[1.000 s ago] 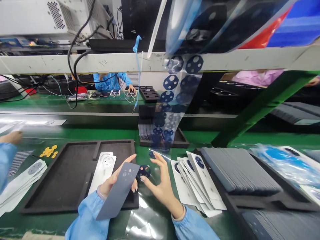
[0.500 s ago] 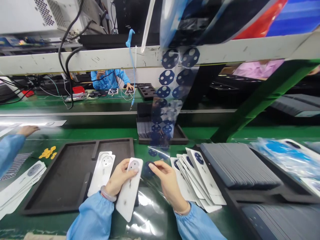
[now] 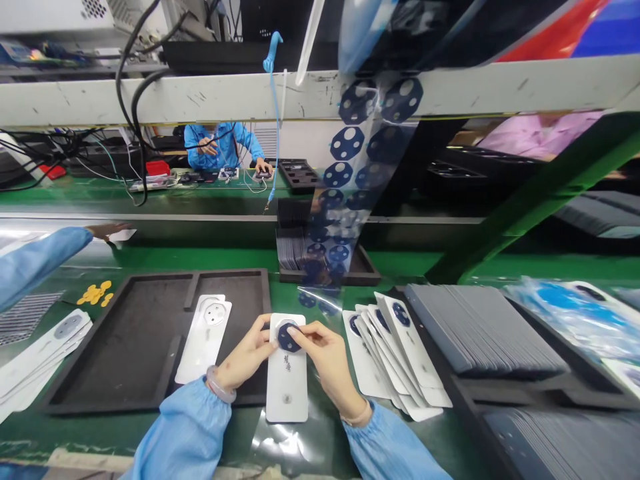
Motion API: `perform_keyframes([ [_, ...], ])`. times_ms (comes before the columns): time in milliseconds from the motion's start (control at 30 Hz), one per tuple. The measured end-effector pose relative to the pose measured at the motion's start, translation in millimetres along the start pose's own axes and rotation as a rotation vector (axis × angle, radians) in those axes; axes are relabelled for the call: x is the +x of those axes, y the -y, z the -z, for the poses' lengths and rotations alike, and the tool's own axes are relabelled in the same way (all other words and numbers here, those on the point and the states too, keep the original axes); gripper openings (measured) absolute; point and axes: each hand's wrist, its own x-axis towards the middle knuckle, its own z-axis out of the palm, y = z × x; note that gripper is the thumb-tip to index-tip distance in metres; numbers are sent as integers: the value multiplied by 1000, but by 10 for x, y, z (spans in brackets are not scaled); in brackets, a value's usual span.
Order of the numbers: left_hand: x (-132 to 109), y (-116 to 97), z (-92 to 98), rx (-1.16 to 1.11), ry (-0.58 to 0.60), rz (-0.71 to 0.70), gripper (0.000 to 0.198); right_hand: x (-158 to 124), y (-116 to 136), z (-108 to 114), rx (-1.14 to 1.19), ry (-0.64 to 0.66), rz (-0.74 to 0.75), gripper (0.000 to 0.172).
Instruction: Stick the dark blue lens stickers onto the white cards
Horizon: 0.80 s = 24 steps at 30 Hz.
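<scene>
A white phone back cover [image 3: 287,383] lies lengthwise in front of me, partly over the edge of a black foam tray [image 3: 125,347]. My left hand [image 3: 247,357] grips its upper left edge with fingers closed. My right hand [image 3: 320,357] pinches a dark blue round camera-ring sticker [image 3: 287,335] and presses it onto the cover's top end. A clear film strip carrying several blue ring stickers [image 3: 345,180] hangs down from above, just behind my hands.
Two white covers [image 3: 206,337] lie in the tray. A fan of white covers [image 3: 395,357] sits to the right, then black trays of grey covers [image 3: 475,333]. Yellow discs [image 3: 95,293] and a co-worker's blue sleeve [image 3: 35,260] are at the left; another person works across the belt.
The cover turned from its grey side to its white side and came down flat. My right hand brought the blue ring sticker from beside the cover onto its top end.
</scene>
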Motion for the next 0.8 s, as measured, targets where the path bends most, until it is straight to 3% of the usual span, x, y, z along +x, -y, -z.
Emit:
perform_keyframes([
  [167,-1,-19,3,-8,54,-17,48,9,9,10,-54,21,39,26],
  [400,-23,-31,10,-22,48,7,65,6,-11,12,-49,19,11,29],
  [800,-9,28,67,26,57,22,77,2,-47,13,-64,7,23,30],
])
